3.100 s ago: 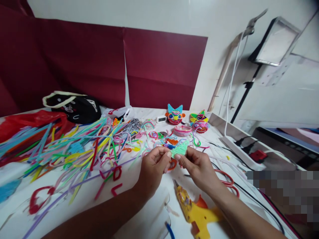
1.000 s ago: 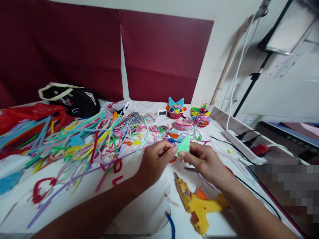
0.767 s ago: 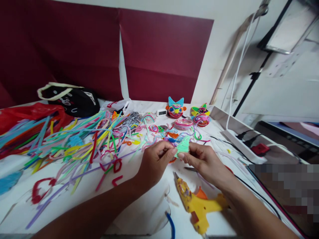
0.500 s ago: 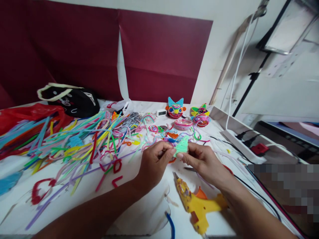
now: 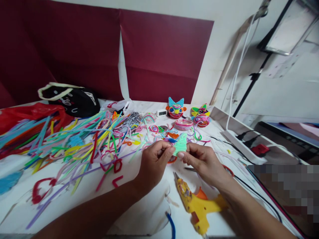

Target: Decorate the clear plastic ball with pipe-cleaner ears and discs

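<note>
Between my two hands, above the white table, is a light green, roughly triangular piece (image 5: 180, 144) with a ridged surface. My left hand (image 5: 156, 162) pinches its left edge between thumb and fingers. On the other side, my right hand (image 5: 203, 161) grips its lower right edge, thumb in front. Below my right hand lies a yellow glue gun (image 5: 196, 207), its nozzle pointing up and left. Scissors with a red handle (image 5: 228, 170) are partly hidden beneath my right hand and forearm.
Many coloured pipe cleaners (image 5: 82, 136) spread over the left side. At the back stand a blue-eared figure (image 5: 175, 109), a small white clock (image 5: 161, 113) and a black bag (image 5: 77, 102). A power strip (image 5: 245, 146) with cables runs along the right.
The green piece has turned slightly, its tip now more upright and its face more toward the camera. Both hands have stayed almost in place.
</note>
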`<state>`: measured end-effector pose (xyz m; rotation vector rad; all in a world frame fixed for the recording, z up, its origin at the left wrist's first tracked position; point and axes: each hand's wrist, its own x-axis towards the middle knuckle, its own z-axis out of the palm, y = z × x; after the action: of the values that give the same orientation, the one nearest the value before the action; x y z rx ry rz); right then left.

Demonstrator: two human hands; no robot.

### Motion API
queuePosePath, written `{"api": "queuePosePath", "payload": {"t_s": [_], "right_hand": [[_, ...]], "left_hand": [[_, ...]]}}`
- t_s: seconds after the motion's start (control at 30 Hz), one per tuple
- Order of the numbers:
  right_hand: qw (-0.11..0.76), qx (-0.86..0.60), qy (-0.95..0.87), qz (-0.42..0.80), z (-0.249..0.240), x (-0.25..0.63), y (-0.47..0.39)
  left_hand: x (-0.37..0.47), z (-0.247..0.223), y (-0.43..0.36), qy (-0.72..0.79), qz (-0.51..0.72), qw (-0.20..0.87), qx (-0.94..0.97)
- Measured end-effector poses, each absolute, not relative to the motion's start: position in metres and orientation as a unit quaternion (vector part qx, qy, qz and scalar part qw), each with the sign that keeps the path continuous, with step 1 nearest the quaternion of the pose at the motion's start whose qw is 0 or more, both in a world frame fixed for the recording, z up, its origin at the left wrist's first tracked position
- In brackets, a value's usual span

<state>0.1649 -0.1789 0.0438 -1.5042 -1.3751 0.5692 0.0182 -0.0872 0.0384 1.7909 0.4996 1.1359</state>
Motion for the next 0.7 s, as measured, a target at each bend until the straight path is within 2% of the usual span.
{"api": "queuePosePath", "payload": {"t_s": [0.7], "right_hand": [[0.532,-0.598,-0.538,0.263,0.0437,0.1655,-0.1777]], "left_hand": [[0.0164,0.0396,-0.0855,0.212,0.474,0.435,0.735]]}}
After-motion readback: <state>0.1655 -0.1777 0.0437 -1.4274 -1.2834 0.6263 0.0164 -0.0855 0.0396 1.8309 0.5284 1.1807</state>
